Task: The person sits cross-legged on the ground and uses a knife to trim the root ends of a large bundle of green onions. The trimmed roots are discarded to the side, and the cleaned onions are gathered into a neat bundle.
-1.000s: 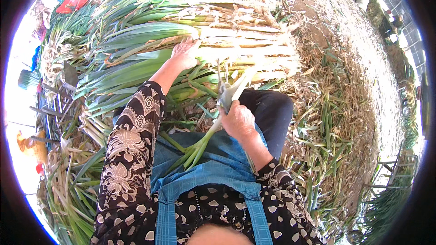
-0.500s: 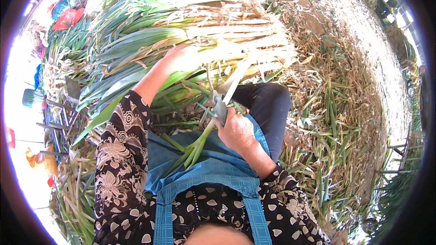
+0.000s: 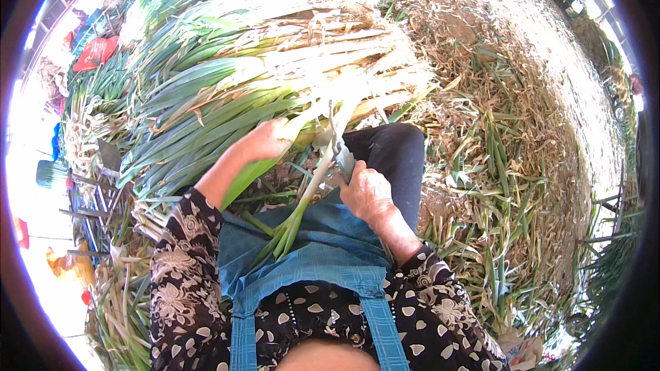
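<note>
My left hand (image 3: 267, 139) is closed on a leek (image 3: 295, 124) at the near edge of a heap of leeks (image 3: 227, 69); a long green leaf hangs below the wrist. My right hand (image 3: 368, 194) grips a grey tool (image 3: 344, 158) with a thin dark tip pointing away from me; its exact kind is unclear. A second leek (image 3: 309, 189) slants beside the tool, its pale stem toward the heap and its cut-looking green end on my blue apron (image 3: 323, 240). Glare washes out the stems between my hands.
Dry husks and leaf scraps (image 3: 509, 144) cover the ground on the right. My bent knee (image 3: 405, 151) stands between them and the heap. At the far left are a red bag (image 3: 96, 53) and a metal frame (image 3: 103, 185). Loose stalks (image 3: 124, 309) lie near left.
My left hand has come back toward me from the heap with a leek in it. The right hand and tool have shifted slightly right. The leek on my apron stays about in place.
</note>
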`<action>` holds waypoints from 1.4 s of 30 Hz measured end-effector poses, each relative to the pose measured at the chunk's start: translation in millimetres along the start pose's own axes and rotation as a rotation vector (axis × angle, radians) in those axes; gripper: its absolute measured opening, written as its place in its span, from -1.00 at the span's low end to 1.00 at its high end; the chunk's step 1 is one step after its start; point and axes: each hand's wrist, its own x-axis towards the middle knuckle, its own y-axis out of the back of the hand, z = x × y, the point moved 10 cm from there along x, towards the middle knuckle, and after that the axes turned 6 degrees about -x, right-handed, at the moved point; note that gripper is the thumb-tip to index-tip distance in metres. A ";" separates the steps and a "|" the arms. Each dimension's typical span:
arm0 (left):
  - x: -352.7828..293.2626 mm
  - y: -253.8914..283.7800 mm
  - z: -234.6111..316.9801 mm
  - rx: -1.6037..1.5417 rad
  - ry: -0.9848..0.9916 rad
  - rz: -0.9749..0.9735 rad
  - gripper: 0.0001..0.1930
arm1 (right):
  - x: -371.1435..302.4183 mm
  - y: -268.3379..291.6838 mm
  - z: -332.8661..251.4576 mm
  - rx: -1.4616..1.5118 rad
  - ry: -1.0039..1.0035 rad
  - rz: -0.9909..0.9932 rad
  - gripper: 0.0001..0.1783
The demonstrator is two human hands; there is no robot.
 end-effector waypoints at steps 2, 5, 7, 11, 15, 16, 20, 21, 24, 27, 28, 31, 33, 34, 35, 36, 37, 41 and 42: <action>-13.8 -4.7 5.9 0.140 0.007 0.100 -0.59 | 6.9 10.8 20.2 0.013 -0.166 0.080 -0.47; -32.1 -15.9 10.1 0.273 0.095 0.138 -0.74 | 10.7 12.9 24.6 0.035 -0.197 0.104 -0.49; -43.9 -21.4 15.3 0.330 0.118 0.135 -0.75 | 16.3 4.8 18.5 -0.021 -0.122 0.018 -0.48; -68.0 -29.9 12.8 0.376 0.237 0.095 -0.71 | 21.1 18.1 30.2 0.038 -0.207 0.150 -0.46; -86.8 -32.3 14.0 0.370 0.223 0.129 -0.68 | 32.6 14.0 26.5 -0.010 -0.180 0.061 -0.46; -91.4 -36.5 9.8 0.342 0.237 0.101 -0.68 | 35.3 18.3 32.2 0.030 -0.237 0.082 -0.45; -101.1 -36.0 -0.7 0.213 0.166 0.129 -0.74 | 45.2 17.2 13.2 -0.026 -0.115 0.019 -0.43; -100.9 -36.8 -2.6 0.108 0.114 0.109 -0.74 | 47.9 10.3 17.6 -0.026 -0.151 -0.077 -0.42; -105.5 -41.0 -12.7 -0.156 0.050 0.008 -0.72 | 50.5 23.6 30.2 -0.002 -0.241 0.032 -0.41; -116.6 -60.0 -32.0 -0.580 0.234 -0.229 -0.70 | 51.4 21.3 35.2 -0.026 -0.231 0.018 -0.41; -120.3 -59.3 -37.3 -0.663 0.292 -0.224 -0.71 | 51.8 17.1 35.2 -0.029 -0.213 -0.020 -0.41; -133.3 -67.9 -41.9 -0.878 0.410 -0.256 -0.73 | 47.0 14.5 41.3 -0.020 -0.270 -0.015 -0.39; -134.6 -71.2 -40.7 -0.876 0.385 -0.270 -0.73 | 45.8 10.2 35.8 -0.040 -0.243 -0.056 -0.38; -134.4 -74.1 -38.6 -0.924 0.358 -0.289 -0.73 | 45.3 2.3 30.5 -0.031 -0.208 -0.135 -0.37; -134.5 -75.2 -43.2 -0.874 0.362 -0.275 -0.73 | 43.9 9.7 33.9 -0.041 -0.262 -0.056 -0.37; -134.2 -76.6 -46.0 -0.870 0.356 -0.271 -0.74 | 42.9 14.7 35.7 0.000 -0.300 0.003 -0.37; -133.9 -78.8 -46.5 -0.916 0.340 -0.277 -0.74 | 42.8 5.9 33.3 -0.009 -0.288 -0.076 -0.38; -140.5 -88.9 -48.7 -0.864 0.328 -0.291 -0.67 | 52.9 -2.6 29.0 -0.030 -0.212 -0.100 -0.37; -144.2 -90.1 -45.6 -0.799 0.307 -0.284 -0.65 | 56.5 -3.2 37.6 -0.013 -0.270 -0.094 -0.36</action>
